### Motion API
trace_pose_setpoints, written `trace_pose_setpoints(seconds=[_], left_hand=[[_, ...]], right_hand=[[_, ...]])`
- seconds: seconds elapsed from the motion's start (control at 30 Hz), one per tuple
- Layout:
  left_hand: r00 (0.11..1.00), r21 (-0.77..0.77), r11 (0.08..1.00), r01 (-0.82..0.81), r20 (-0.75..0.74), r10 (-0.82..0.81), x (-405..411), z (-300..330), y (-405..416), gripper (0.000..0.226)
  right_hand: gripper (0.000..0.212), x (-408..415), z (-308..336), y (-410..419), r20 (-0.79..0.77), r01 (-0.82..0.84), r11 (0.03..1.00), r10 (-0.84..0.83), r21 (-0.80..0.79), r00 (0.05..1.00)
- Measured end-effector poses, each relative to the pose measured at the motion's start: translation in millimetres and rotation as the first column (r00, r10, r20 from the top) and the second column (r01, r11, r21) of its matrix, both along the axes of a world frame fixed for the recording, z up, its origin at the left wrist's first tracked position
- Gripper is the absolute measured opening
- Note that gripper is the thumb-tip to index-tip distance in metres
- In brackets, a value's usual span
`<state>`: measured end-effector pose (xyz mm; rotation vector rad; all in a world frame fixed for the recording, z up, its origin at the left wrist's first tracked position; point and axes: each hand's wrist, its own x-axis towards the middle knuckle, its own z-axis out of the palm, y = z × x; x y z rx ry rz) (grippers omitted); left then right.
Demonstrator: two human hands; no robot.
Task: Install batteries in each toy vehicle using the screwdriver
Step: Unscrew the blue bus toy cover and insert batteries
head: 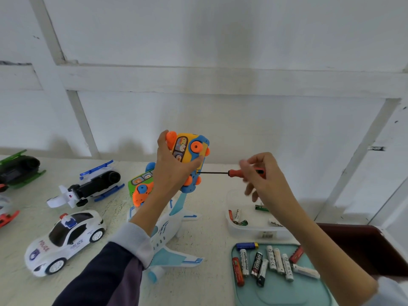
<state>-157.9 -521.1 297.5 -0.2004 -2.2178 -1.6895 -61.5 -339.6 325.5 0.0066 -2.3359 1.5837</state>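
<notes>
Gripping the yellow-and-blue toy bus up off the tabletop, the left hand wraps round its body and hides much of it, while the right hand at 3 o'clock pinches the screwdriver by its red handle, fingers blurred. Its tip meets the bus underside; the screw itself can't be made out. Loose batteries lie on a teal tray at 5 o'clock, cut off by the frame's bottom edge.

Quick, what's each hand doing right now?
Left hand: grips the yellow toy bus, held up.
Right hand: pinches the screwdriver handle, tip at the bus underside.
</notes>
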Motion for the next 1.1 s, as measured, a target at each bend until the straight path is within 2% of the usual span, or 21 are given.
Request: trace_pose_setpoints(seconds=[0.1,0.23,0.37,0.43,0.47,0.53,0.57,0.67,0.8,0.9,1.0,1.1], left_hand=[[1.0,0.013,1.0,-0.003,0.014,0.003,0,-1,0,0.089],[1.0,0.033,0.999,-0.023,0.016,0.023,-2,-3,-1,0.085],[0.999,0.046,0.999,-0.029,0.034,0.027,-2,-4,-2,0.086],[0.999,0.033,0.999,-0.032,0.028,0.031,-1,-4,-1,0.086],[0.999,0.034,0.999,-0.032,0.022,0.031,-1,-4,-1,0.088],[0.999,0.038,0.999,-0.029,0.022,0.028,0,-3,-1,0.092],[0.999,0.032,0.999,-0.029,0.023,0.029,2,-2,-1,0.092],[0.999,0.035,0.999,-0.036,0.016,0.035,1,-2,-2,0.09],[0.999,0.027,0.999,-0.037,0.015,0.036,1,-3,-2,0.091],[0.999,0.001,0.999,-0.045,0.004,0.045,1,-3,-1,0.09],[0.999,-0.003,0.999,-0.043,-0.012,0.043,0,-3,0,0.088],[0.999,-0.002,0.999,-0.036,-0.016,0.036,1,-3,0,0.088]], right_hand=[[0.027,-3,-3,6,0.069,0.04,0.996,-0.034,-0.08,0.997],[0.005,-2,-6,13,0.048,-0.018,0.982,0.028,-0.187,0.998],[0.021,-3,-10,17,0.098,-0.073,0.98,0.092,-0.183,0.991],[0.01,-2,-10,15,0.127,-0.078,0.974,0.107,-0.213,0.986],[0.014,-2,-10,13,0.143,-0.065,0.97,0.101,-0.235,0.985],[0.031,-3,-12,12,0.167,-0.017,0.983,0.049,-0.185,0.985],[0.032,-3,-14,12,0.16,0.003,0.99,0.02,-0.141,0.987],[0.013,-3,-17,16,0.087,-0.007,0.992,0.018,-0.127,0.996],[0.029,-1,-16,19,0.064,-0.077,0.994,0.083,-0.083,0.995],[0.016,-2,-16,15,0.133,-0.063,0.997,0.067,-0.037,0.989],[0.018,-3,-15,16,0.203,-0.093,0.994,0.104,-0.061,0.974],[0.011,-1,-15,19,0.132,-0.097,0.993,0.087,0.067,0.987]])
